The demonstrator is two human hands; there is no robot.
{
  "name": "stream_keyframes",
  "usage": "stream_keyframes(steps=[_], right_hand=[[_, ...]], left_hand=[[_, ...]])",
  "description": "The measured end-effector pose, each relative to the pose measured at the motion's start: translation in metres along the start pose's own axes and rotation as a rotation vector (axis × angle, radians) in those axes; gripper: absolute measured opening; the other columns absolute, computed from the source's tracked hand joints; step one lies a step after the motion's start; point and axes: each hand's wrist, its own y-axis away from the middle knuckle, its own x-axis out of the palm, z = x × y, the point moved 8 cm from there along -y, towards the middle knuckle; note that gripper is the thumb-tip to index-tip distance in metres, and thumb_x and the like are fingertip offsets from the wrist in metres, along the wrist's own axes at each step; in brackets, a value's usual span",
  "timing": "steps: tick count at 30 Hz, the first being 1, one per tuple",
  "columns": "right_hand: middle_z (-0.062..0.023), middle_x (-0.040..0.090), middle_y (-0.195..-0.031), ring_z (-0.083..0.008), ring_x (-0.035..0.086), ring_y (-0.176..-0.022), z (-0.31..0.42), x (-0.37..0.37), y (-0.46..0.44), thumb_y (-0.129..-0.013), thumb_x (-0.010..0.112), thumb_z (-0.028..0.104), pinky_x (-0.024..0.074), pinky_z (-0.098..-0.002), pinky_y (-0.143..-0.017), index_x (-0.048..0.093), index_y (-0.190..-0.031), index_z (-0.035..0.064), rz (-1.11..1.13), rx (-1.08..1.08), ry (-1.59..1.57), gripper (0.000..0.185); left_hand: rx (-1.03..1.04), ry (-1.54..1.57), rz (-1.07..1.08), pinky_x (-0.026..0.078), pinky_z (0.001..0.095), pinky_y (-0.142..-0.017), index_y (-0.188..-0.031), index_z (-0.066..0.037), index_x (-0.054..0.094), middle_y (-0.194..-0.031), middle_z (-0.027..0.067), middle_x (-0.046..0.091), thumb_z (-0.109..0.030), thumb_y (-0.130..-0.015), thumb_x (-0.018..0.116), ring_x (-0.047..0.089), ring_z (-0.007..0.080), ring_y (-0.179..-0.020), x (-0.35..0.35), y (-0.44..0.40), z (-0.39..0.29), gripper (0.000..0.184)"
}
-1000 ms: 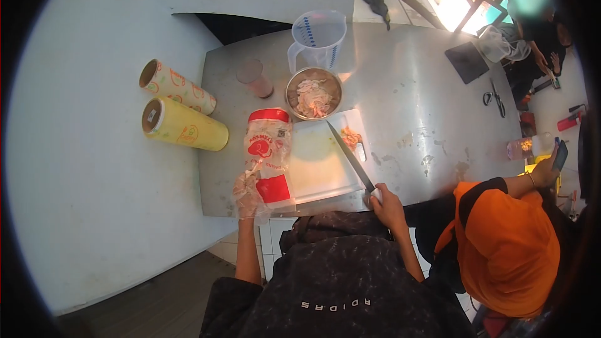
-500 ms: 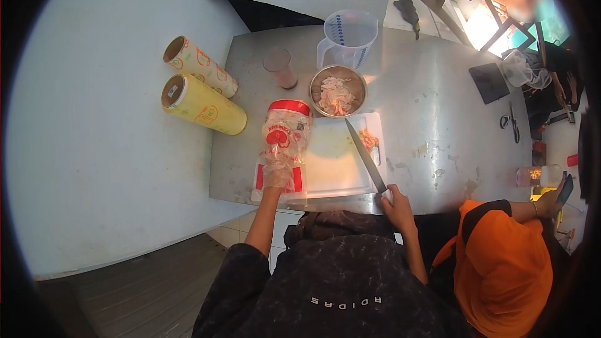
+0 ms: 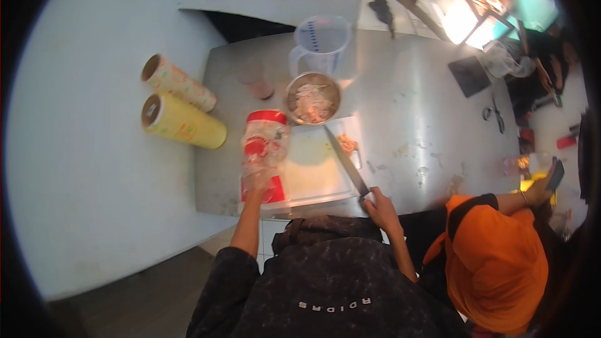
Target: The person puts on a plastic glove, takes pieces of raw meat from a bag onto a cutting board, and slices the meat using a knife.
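Observation:
My left hand (image 3: pixel 255 179), covered in clear plastic, lies over a red and clear plastic packet (image 3: pixel 268 117) at the left of the white cutting board (image 3: pixel 310 175). Blur and the film hide how its fingers lie. The black handle end of a long knife (image 3: pixel 346 161) is in my right hand (image 3: pixel 382 208), by the table's near edge. The blade slants up and left across the board, its tip near a steel bowl (image 3: pixel 313 98) of pale, pinkish raw pieces. Small orange-pink bits (image 3: pixel 347 144) rest on the board's right side, beside the blade.
Two wrap rolls (image 3: pixel 184 122) stand at the left by the wall. Behind the bowl are a clear measuring jug (image 3: pixel 322 44) and a glass (image 3: pixel 258 84). Scissors (image 3: pixel 494 116) and a dark flat tablet (image 3: pixel 469 76) lie far right. A person in an orange head covering (image 3: pixel 494 256) sits close on my right.
The whole view has shifted, so the table things appear further left and a little lower. My left hand has moved slightly up over the packet; the knife stays in my right hand.

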Motion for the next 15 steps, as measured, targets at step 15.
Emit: stream_keyframes(steps=[15], right_hand=[[-0.0297,0.065,-0.091,-0.0467,0.063,-0.092,-0.011,0.005,-0.005,-0.09,0.06,0.024,0.0484,-0.0498,-0.079,0.052,-0.117,0.0008,-0.013,-0.014,0.013,0.036]], left_hand=[[-0.012,1.214,0.011,0.051,0.0255,-0.06,-0.103,-0.002,0.068,-0.092,0.0063,0.068,-0.022,-0.098,0.059,0.062,0.0115,-0.078,-0.206,0.095,-0.026,0.023]])
